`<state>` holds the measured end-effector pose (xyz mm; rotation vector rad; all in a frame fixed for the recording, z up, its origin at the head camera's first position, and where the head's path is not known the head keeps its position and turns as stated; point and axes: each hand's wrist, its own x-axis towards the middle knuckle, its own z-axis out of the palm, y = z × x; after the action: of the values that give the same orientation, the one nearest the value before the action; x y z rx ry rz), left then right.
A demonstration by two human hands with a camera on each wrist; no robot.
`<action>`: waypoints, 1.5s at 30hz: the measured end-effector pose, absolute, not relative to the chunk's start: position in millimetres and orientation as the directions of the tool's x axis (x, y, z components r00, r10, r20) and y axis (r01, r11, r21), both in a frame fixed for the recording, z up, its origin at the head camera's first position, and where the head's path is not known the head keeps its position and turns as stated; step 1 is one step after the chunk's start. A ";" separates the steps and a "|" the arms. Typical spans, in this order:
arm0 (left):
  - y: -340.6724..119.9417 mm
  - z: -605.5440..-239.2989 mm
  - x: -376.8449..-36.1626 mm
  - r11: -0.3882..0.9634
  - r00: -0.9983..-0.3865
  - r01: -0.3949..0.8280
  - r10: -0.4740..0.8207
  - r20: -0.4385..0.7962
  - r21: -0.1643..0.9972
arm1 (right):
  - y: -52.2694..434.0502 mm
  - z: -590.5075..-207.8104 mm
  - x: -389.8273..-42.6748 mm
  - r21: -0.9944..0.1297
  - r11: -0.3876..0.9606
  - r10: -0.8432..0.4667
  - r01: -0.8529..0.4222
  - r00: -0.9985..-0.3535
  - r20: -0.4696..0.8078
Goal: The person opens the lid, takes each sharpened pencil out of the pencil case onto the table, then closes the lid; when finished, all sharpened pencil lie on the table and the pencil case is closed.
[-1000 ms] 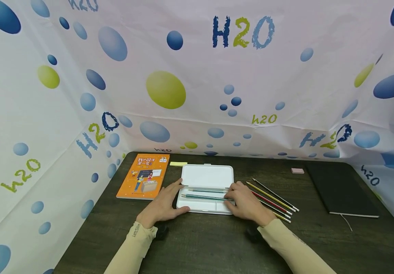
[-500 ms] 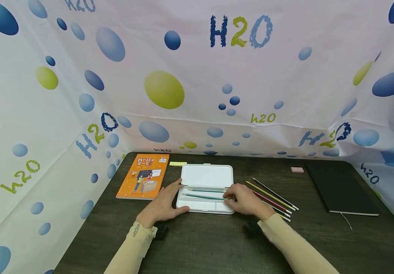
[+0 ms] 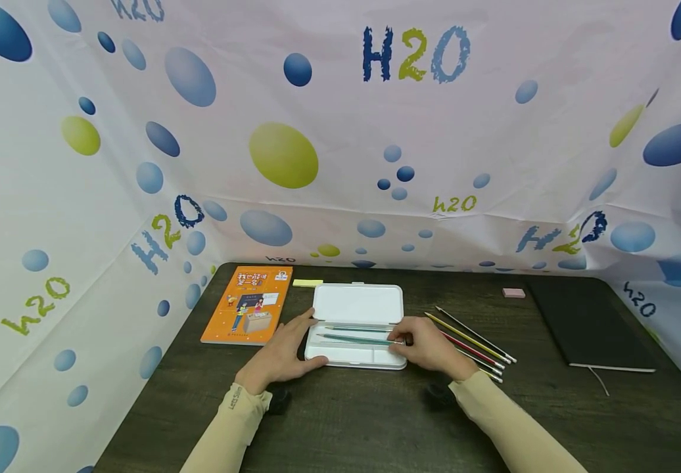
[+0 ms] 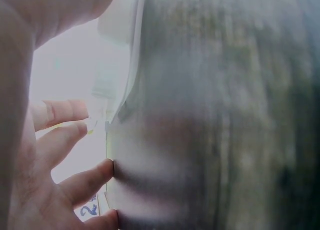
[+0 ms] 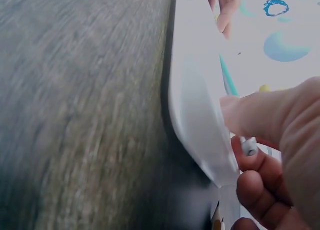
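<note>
Green pencil over tray of open white case; contact with tray unclear. Right hand pinching its right end. Right-wrist view shows white pencil end between thumb and fingers; head view mostly hides it. Left hand grasping nothing, fingers spread at case's left edge. Second green pencil behind first. Loose pencils on counter, right of case.

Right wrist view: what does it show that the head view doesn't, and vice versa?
Only the right wrist view shows the inner sides of the right fingers and, clearly, a pale pencil end. Only the head view shows the orange book, pink block and black notebook. Both show the right hand, white case, a green pencil and some of the left hand.
</note>
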<state>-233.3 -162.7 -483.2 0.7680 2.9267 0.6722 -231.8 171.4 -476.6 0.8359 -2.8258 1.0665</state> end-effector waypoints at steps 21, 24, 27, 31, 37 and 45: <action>-163.6 -484.6 -234.8 0.784 -0.874 0.463 0.482 0.062 0.413 | 186.2 -478.5 -225.0 -0.708 0.542 -0.368 -0.453 -0.885 0.285; -163.4 -484.1 -233.4 0.780 -0.873 0.465 0.483 0.071 0.419 | 188.7 -478.5 -223.9 -0.721 0.530 -0.356 -0.445 -0.889 0.287; -163.2 -484.0 -232.3 0.773 -0.871 0.470 0.483 0.085 0.426 | 192.0 -478.2 -223.2 -0.742 0.510 -0.339 -0.435 -0.894 0.291; -162.7 -483.7 -231.9 0.768 -0.871 0.473 0.482 0.096 0.431 | 198.5 -476.8 -219.4 -0.774 0.474 -0.317 -0.420 -0.901 0.295; -162.7 -483.1 -231.8 0.769 -0.871 0.470 0.482 0.089 0.433 | 212.1 -473.7 -208.3 -0.807 0.456 -0.269 -0.375 -0.922 0.277; -162.8 -482.4 -231.6 0.772 -0.871 0.471 0.483 0.089 0.426 | 237.3 -471.8 -197.3 -0.802 0.478 -0.209 -0.359 -0.933 0.293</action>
<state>-231.6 -162.8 -482.4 0.7896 2.9332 0.6951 -197.3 237.3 -471.8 0.4968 -2.5643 1.4471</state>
